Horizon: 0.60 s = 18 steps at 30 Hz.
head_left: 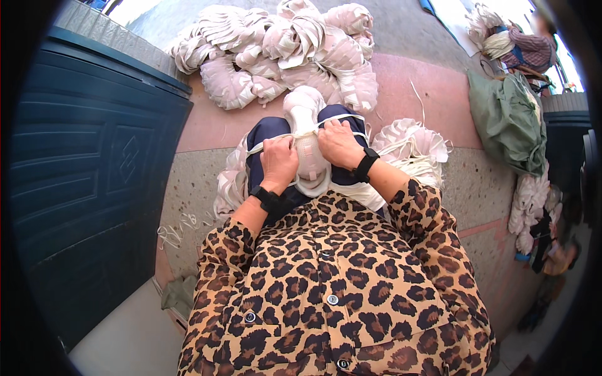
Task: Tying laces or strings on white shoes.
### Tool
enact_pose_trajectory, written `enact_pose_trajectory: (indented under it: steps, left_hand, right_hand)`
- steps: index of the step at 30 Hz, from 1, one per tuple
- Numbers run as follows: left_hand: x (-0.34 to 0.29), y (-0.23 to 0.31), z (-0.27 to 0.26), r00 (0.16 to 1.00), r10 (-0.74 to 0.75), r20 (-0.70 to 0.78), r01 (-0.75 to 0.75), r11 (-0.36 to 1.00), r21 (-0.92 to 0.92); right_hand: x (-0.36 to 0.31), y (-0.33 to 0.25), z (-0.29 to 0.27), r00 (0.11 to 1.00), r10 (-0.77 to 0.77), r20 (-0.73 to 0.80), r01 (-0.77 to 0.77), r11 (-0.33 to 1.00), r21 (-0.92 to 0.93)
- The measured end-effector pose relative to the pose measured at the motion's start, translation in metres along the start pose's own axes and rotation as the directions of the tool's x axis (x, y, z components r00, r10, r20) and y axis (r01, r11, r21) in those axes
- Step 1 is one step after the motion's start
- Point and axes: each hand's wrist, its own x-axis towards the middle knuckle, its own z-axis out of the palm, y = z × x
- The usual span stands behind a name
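Observation:
Between my knees, in dark blue trousers, lies a pale pink-and-white shoe upper [310, 158], its far end pointing away from me. My left hand [279, 161] is closed at its left edge, pinching a white shoelace [256, 148] that trails out over my left knee. On the other side, my right hand [340, 145] has its fingers curled around the lace too, with a loop passing over my right knee. A stretch of lace crosses the upper between the two hands. The fingertips are partly hidden from view.
A large heap of similar uppers [276, 47] lies ahead on the floor. Another bundle with loose white laces [407, 153] sits by my right leg. A dark blue panelled door [103, 163] stands at left, a green sack [509, 122] at right. Another person [533, 47] sits far right.

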Motion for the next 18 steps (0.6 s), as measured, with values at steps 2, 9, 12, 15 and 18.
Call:
enact_pose_trajectory:
  steps: [2,9,12,15,18]
  left_hand:
    - [-0.002,-0.002,0.000,0.998,0.002,-0.065,-0.002,1.000,-0.001]
    - [-0.001,-0.004,0.004,0.997,-0.029,-0.065,0.026,0.999,-0.034]
    - [0.004,-0.015,0.009,0.972,-0.179,0.151,0.205,0.962,-0.179]
    - [0.006,-0.018,0.008,0.981,-0.141,0.133,0.173,0.949,-0.265]
    - [0.006,0.002,-0.007,0.999,0.039,-0.016,-0.039,0.999,-0.032]
  right_hand:
    - [-0.001,0.003,0.004,0.999,0.002,-0.034,-0.001,0.999,0.049]
    - [-0.006,0.009,0.007,0.989,-0.011,-0.150,0.034,0.988,0.149]
    - [-0.007,0.009,0.007,0.974,-0.024,-0.225,0.069,0.979,0.192]
    - [-0.007,0.008,0.000,0.970,-0.058,-0.236,0.105,0.976,0.192]
    - [-0.007,0.011,0.002,0.973,-0.056,-0.225,0.107,0.969,0.222]
